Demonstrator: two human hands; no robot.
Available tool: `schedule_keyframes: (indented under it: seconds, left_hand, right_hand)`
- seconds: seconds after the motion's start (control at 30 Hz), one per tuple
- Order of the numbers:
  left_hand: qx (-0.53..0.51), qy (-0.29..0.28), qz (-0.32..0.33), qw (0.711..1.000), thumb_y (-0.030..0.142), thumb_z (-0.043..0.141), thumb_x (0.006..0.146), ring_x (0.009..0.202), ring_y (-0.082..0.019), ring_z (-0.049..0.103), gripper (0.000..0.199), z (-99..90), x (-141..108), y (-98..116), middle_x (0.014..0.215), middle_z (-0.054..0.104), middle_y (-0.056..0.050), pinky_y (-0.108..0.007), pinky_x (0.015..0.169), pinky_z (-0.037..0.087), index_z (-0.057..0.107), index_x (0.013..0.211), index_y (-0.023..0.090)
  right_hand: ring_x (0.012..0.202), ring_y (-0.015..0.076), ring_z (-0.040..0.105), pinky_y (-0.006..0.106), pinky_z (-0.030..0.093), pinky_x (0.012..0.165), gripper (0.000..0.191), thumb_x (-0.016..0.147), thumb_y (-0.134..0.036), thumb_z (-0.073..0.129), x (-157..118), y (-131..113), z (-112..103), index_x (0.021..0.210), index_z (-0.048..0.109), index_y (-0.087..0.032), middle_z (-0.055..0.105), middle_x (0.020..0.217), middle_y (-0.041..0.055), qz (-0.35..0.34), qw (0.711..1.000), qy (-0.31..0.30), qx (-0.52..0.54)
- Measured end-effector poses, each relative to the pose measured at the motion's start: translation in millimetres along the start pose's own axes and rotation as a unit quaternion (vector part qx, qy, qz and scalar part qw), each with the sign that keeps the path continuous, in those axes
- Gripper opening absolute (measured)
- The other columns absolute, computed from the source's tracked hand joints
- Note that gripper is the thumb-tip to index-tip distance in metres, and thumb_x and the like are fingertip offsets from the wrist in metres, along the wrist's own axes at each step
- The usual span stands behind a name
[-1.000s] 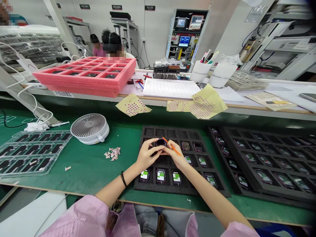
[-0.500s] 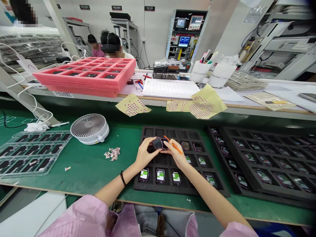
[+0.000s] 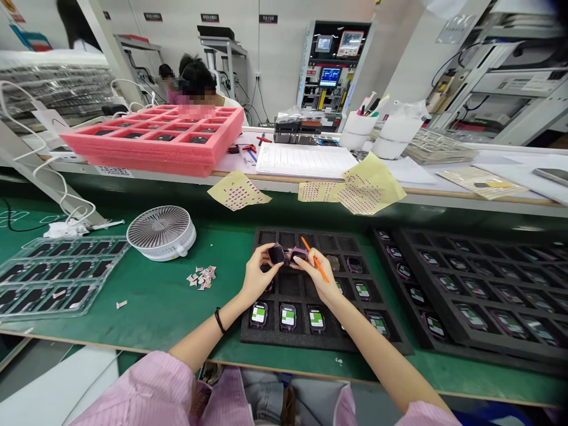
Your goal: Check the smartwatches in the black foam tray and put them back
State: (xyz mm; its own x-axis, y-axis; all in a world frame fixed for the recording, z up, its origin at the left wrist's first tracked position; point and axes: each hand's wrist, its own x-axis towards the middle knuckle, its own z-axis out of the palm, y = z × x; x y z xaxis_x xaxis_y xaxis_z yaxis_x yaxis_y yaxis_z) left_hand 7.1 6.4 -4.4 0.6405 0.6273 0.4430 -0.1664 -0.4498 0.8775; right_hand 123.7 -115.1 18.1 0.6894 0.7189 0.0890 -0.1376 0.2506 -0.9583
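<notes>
Green bench (image 3: 146, 302): L hand (image 3: 260, 275) holds smartwatch (image 3: 276, 254), R hand (image 3: 313, 278) orange pick (image 3: 310, 253).

No text is legible. Characters on the black wall signs (image 3: 209, 18), behind the pink foam tray (image 3: 153, 165), and on its white label (image 3: 114, 171) appear too small to read.

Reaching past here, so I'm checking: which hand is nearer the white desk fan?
Left hand, to the right of the white desk fan; the right hand is farther right.

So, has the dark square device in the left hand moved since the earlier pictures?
Yes: the dark square device in the left hand has moved left, toward the white desk fan, which stands in the same spot.
</notes>
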Motion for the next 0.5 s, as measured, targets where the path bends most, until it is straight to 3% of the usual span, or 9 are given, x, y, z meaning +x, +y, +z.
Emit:
schedule_keyframes:
  seconds: [0.17,0.27,0.37,0.43,0.5]
  left_hand:
    - [0.035,0.004,0.037,0.999,0.018,0.061,0.080,0.085,-0.015,0.062,0.034,-0.9,-2,0,0.104,0.063,-0.006,-0.027,0.074,0.052,0.054,0.113,0.020]
    - [0.050,-0.010,0.043,0.998,0.019,0.062,0.079,0.084,-0.015,0.062,0.035,-1.6,-3,1,0.106,0.063,-0.006,-0.028,0.075,0.051,0.053,0.112,0.019]
    - [0.057,-0.126,0.043,0.989,0.020,0.064,0.075,0.088,-0.017,0.062,0.039,-2.8,-3,5,0.106,0.063,-0.006,-0.030,0.079,0.050,0.052,0.112,0.019]
    - [0.097,-0.225,0.058,0.968,0.020,0.066,0.073,0.096,-0.019,0.060,0.039,-4.1,-3,10,0.106,0.063,-0.006,-0.034,0.087,0.047,0.053,0.110,0.019]
    - [0.162,-0.280,0.083,0.943,0.021,0.067,0.071,0.102,-0.023,0.058,0.038,-5.7,-3,14,0.107,0.063,-0.006,-0.039,0.093,0.043,0.055,0.107,0.019]
  right_hand:
    - [0.089,0.0214,0.064,0.040,0.050,0.086,0.049,0.065,-0.036,0.079,2,1,-2,0.056,0.033,-0.021,0.067,0.083,0.0038,-0.020,0.999,-0.034,-0.020]
    - [0.077,0.0200,0.064,0.037,0.051,0.078,0.049,0.067,-0.040,0.076,5,3,-6,0.055,0.032,-0.022,0.061,0.068,0.0006,-0.035,0.997,-0.025,-0.066]
    - [0.067,0.0186,0.059,0.032,0.049,0.067,0.049,0.066,-0.047,0.074,9,1,-13,0.056,0.033,-0.023,0.049,0.055,-0.0035,-0.091,0.979,0.006,-0.181]
    - [0.070,0.0186,0.058,0.031,0.046,0.068,0.047,0.069,-0.049,0.071,10,-3,-20,0.057,0.033,-0.023,0.053,0.060,-0.0014,-0.136,0.956,0.021,-0.260]
    - [0.068,0.0170,0.057,0.029,0.044,0.066,0.046,0.075,-0.051,0.064,7,-8,-28,0.058,0.032,-0.023,0.058,0.066,0.0012,-0.151,0.937,0.024,-0.314]
